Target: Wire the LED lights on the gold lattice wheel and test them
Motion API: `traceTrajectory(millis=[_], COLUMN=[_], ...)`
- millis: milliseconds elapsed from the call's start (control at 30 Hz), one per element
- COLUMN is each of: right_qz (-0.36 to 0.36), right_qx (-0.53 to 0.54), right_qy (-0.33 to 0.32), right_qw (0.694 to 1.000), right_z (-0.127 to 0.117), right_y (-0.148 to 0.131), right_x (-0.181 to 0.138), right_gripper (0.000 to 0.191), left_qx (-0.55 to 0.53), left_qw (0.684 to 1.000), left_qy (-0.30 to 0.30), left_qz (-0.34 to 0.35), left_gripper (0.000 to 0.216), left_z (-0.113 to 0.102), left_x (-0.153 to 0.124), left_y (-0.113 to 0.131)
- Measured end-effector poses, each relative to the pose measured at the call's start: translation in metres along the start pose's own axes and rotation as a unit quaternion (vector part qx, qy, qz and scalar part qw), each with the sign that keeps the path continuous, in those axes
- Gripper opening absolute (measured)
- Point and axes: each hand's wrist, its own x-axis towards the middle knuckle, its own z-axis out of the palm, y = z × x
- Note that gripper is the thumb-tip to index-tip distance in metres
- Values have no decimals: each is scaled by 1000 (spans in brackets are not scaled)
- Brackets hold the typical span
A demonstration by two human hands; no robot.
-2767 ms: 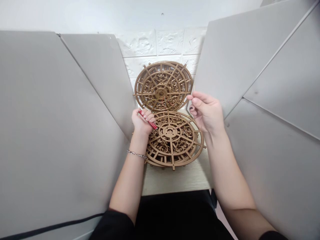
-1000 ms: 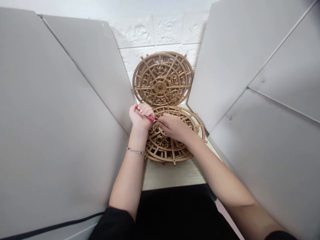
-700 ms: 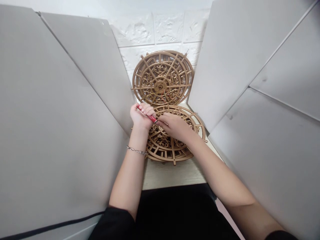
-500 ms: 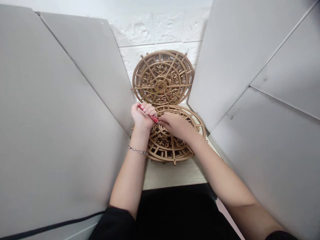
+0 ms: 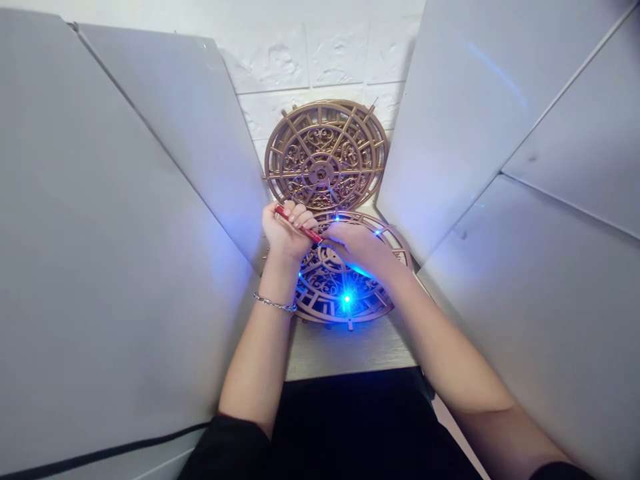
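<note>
My left hand is closed around a thin red tool, whose tip points down to the right. My right hand lies curled on top of a flat gold ornate disc and meets the tool's tip; what its fingers pinch is hidden. Small blue lights glow on this disc, the brightest near its front edge. A second gold ornate disc stands upright behind it against the wall.
Grey panels close in on the left and grey panels on the right, leaving a narrow strip of pale tabletop. A white brick-pattern wall is at the back. A silver bracelet is on my left wrist.
Blue lights have come on across the flat disc and tint the panels. My right hand came down from the air earlier and has stayed at the tool's tip.
</note>
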Motion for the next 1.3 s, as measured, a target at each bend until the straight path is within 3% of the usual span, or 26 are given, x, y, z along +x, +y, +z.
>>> traceTrajectory(millis=[400, 767, 1133, 1300], right_qz=[54, 76, 158, 133], right_qx=[15, -63, 56, 144], right_qy=[43, 28, 73, 51], right_qw=[998, 995, 983, 979], right_z=[-16, -11, -15, -17], right_y=[20, 23, 18, 17], right_x=[-6, -7, -7, -7], right_gripper=[29, 31, 31, 26], left_qx=[91, 161, 202, 240], left_qw=[992, 975, 970, 961], left_qy=[-15, 47, 12, 14], left_qz=[-83, -146, -137, -137], left_gripper=[35, 48, 47, 48], left_z=[2, 12, 2, -3], left_x=[-1, -8, -6, -9], left_y=[6, 6, 17, 26])
